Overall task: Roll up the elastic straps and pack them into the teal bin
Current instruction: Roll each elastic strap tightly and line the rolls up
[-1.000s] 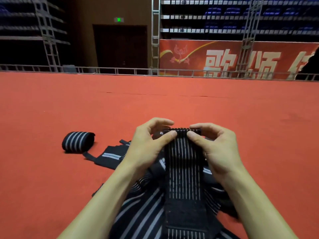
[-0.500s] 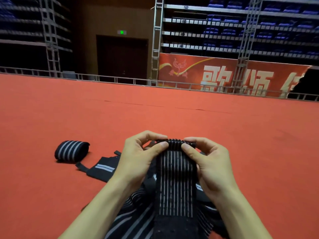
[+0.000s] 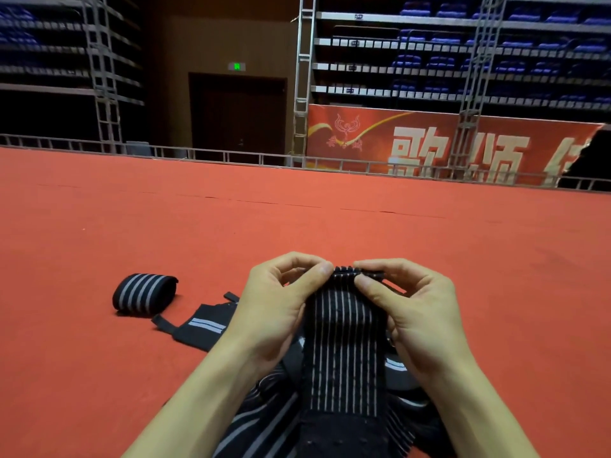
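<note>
Both hands are closed on the far end of one black strap (image 3: 345, 342) with thin pale stripes, held up over the red floor (image 3: 330, 226). Furthest left, a rolled strap (image 3: 142, 294) lies on its side on the floor, finished but not packed. Just right of it a flat strap (image 3: 201, 325) with its tab lies unrolled. Next comes the left hand (image 3: 274, 302), thumb pressed on the strap's top edge with the fingers curled behind it. The strap hangs from that edge toward the person, down onto a loose pile of straps (image 3: 251, 421). The right hand (image 3: 410, 312) mirrors the left, thumb on the edge and fingers curled behind.

Compared with a second ago the grip is the same, but the end now looks turned over into a first narrow fold between the thumbs, where it was held flatter. That suggests the roll on this strap is only just starting, with nearly its whole length left to wind. The teal bin is not in view, so packing looks some way off.
</note>
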{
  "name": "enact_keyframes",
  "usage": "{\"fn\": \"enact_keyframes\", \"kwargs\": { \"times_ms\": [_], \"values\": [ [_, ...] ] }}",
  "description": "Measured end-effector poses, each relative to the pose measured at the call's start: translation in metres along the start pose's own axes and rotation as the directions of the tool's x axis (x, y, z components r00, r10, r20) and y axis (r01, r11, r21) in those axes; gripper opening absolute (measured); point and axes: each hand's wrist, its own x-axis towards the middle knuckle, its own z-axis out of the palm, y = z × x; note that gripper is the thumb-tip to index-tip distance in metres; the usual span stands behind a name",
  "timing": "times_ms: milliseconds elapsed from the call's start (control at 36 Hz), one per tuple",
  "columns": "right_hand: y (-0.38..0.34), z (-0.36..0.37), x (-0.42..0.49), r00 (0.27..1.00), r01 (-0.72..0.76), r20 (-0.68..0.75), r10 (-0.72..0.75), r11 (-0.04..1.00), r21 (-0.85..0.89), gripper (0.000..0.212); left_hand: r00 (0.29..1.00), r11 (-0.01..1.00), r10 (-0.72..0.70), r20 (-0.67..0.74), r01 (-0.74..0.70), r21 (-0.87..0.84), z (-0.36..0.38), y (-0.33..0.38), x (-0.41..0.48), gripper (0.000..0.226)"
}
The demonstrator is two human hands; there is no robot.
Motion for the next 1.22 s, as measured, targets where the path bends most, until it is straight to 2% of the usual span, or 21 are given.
{"fn": "enact_keyframes", "kwargs": {
  "times_ms": [222, 250, 361, 444, 528, 639, 722, 861, 1028, 1167, 1222],
  "values": [
    [-0.007, 0.003, -0.003, 0.991, -0.131, 0.010, 0.131, 0.988, 0.077, 0.028, 0.993, 0.990, 0.111, -0.049, -0.106, 0.090, -0.001, 0.002, -0.001, 0.011],
    [-0.006, 0.003, -0.003, 0.991, -0.131, 0.004, 0.131, 0.990, 0.055, 0.026, 0.992, 0.988, 0.120, -0.050, -0.114, 0.103, -0.001, 0.002, -0.002, 0.009],
    [-0.002, 0.001, -0.001, 0.997, -0.080, 0.006, 0.080, 0.997, 0.011, 0.022, 0.991, 0.983, 0.123, -0.044, -0.116, 0.140, -0.001, 0.001, -0.001, 0.028],
    [-0.002, -0.001, 0.000, 1.000, -0.030, -0.009, 0.030, 0.999, -0.015, 0.021, 0.998, 0.985, 0.069, 0.004, -0.068, 0.156, -0.004, 0.002, -0.001, 0.026],
    [-0.002, -0.001, -0.001, 0.998, -0.059, -0.016, 0.059, 0.998, 0.013, 0.020, 0.997, 0.967, 0.053, 0.055, -0.065, 0.246, -0.004, 0.003, -0.002, 0.017],
    [-0.001, 0.001, -0.001, 0.992, -0.123, -0.011, 0.123, 0.992, 0.025, 0.023, 0.989, 0.942, 0.142, 0.037, -0.147, 0.303, -0.005, 0.002, -0.001, 0.018],
    [-0.001, 0.005, -0.003, 0.988, -0.154, 0.033, 0.153, 0.988, 0.012, 0.012, 0.982, 0.942, 0.190, 0.022, -0.189, 0.277, -0.006, 0.003, -0.001, 0.020],
    [-0.002, 0.008, -0.005, 0.991, -0.126, 0.054, 0.126, 0.992, 0.012, 0.007, 0.980, 0.951, 0.201, -0.007, -0.193, 0.240, -0.004, 0.001, -0.001, 0.024],
    [0.000, 0.010, -0.004, 0.997, -0.074, 0.010, 0.074, 0.997, -0.005, 0.020, 0.973, 0.950, 0.230, 0.002, -0.225, 0.215, -0.002, 0.000, -0.001, 0.025],
    [0.000, 0.006, -0.004, 0.998, -0.058, 0.011, 0.057, 0.998, 0.024, 0.014, 0.991, 0.984, 0.132, 0.010, -0.132, 0.116, 0.001, -0.002, -0.003, 0.035],
    [0.000, 0.005, -0.003, 0.998, -0.062, 0.022, 0.061, 0.997, 0.041, 0.012, 0.996, 0.995, 0.084, 0.029, -0.085, 0.048, 0.002, -0.002, -0.003, 0.029]
  ]
}}
